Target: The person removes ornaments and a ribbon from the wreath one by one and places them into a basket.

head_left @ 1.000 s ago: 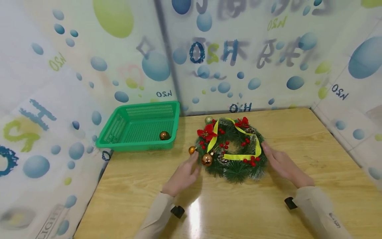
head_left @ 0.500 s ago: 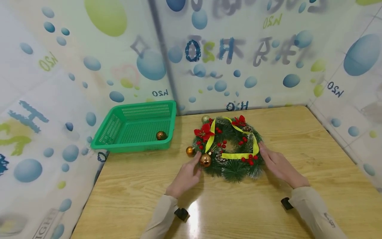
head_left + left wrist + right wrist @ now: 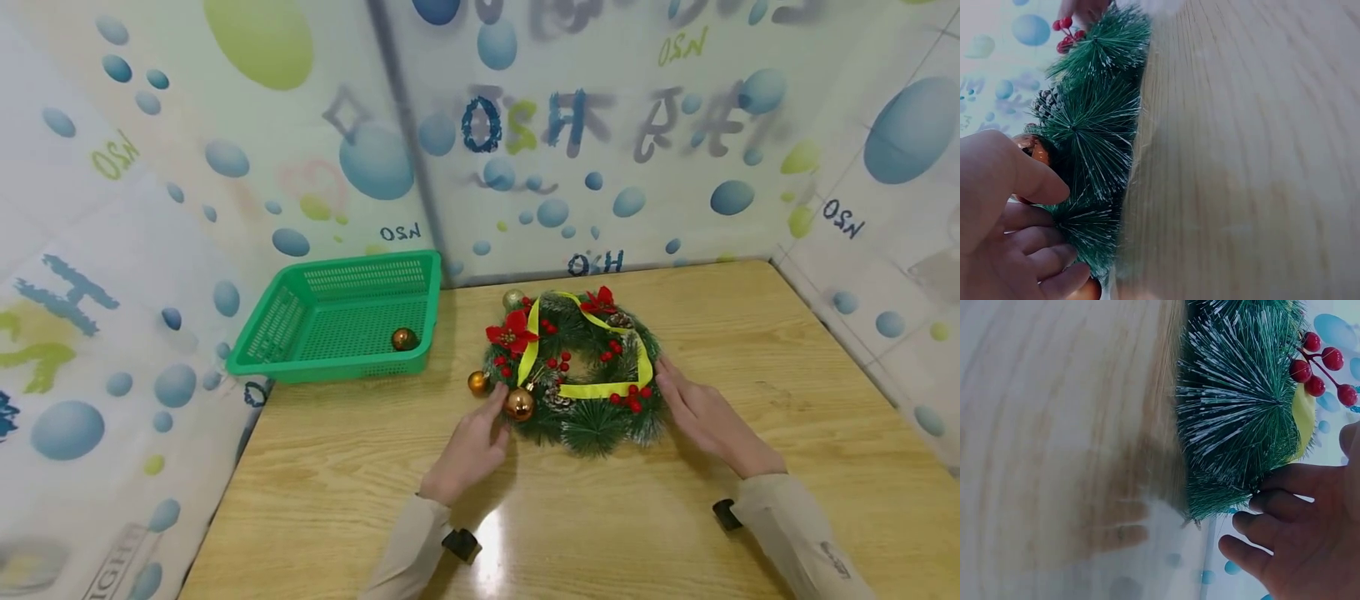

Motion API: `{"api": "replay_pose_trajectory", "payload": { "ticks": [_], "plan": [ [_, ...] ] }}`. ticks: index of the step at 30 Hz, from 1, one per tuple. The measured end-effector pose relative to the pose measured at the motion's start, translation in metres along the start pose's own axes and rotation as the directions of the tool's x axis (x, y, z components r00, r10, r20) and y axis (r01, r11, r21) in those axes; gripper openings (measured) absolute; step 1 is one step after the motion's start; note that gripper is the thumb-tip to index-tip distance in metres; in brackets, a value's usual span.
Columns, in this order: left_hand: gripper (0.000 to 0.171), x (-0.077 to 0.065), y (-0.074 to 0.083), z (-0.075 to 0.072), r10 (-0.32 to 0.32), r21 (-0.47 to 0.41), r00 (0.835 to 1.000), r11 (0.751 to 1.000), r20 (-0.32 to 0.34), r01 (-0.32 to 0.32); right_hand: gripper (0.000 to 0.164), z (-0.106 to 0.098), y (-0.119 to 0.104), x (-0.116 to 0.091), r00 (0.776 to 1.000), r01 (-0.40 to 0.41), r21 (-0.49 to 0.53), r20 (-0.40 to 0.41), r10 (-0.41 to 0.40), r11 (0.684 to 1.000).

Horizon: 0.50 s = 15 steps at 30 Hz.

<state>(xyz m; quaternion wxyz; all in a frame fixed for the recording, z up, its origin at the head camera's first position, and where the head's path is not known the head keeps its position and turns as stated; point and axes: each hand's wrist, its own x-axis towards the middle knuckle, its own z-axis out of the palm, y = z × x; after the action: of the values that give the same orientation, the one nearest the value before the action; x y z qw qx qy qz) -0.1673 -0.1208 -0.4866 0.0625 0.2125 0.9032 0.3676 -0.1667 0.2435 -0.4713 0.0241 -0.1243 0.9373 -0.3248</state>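
A green Christmas wreath (image 3: 592,429) lies on the table, trimmed with red poinsettias (image 3: 513,332), berries, pine cones and a yellow ribbon (image 3: 603,390). My left hand (image 3: 467,454) touches its near left edge, beside a copper bauble (image 3: 519,404). In the left wrist view, that hand's thumb lies by the bauble and its loosely bent fingers rest against the needles. At the opposite side, my right hand (image 3: 712,423) lays its nearly straight fingertips on the wreath's outer edge; the right wrist view shows these fingers (image 3: 1297,503) spread at the needles.
A green plastic basket (image 3: 330,369) stands at the back left, holding one brown bauble (image 3: 403,338). An orange bauble (image 3: 477,382) and a pale gold bauble (image 3: 513,298) sit at the wreath's left side. Patterned walls border the wooden table (image 3: 337,500).
My left hand has moved slightly right and closer in to the wreath's edge. My right hand stays at the right edge. The head view has shifted a little.
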Motion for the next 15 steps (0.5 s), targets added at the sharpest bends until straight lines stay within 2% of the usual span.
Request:
{"api": "replay_pose_trajectory", "payload": {
  "ticks": [10,15],
  "plan": [
    [0.067,0.0013,0.0040,0.0006,0.011,-0.010,1.000,1.000,-0.007,-0.011,0.064,-0.0032,0.0013,0.0105,1.000,0.001,0.000,0.015,-0.001,1.000],
    [0.071,0.0016,0.0058,-0.0010,-0.020,-0.025,1.000,0.999,-0.022,0.019,0.064,-0.0019,0.0015,0.0093,1.000,0.003,0.008,0.014,-0.004,1.000]
  ]
}}
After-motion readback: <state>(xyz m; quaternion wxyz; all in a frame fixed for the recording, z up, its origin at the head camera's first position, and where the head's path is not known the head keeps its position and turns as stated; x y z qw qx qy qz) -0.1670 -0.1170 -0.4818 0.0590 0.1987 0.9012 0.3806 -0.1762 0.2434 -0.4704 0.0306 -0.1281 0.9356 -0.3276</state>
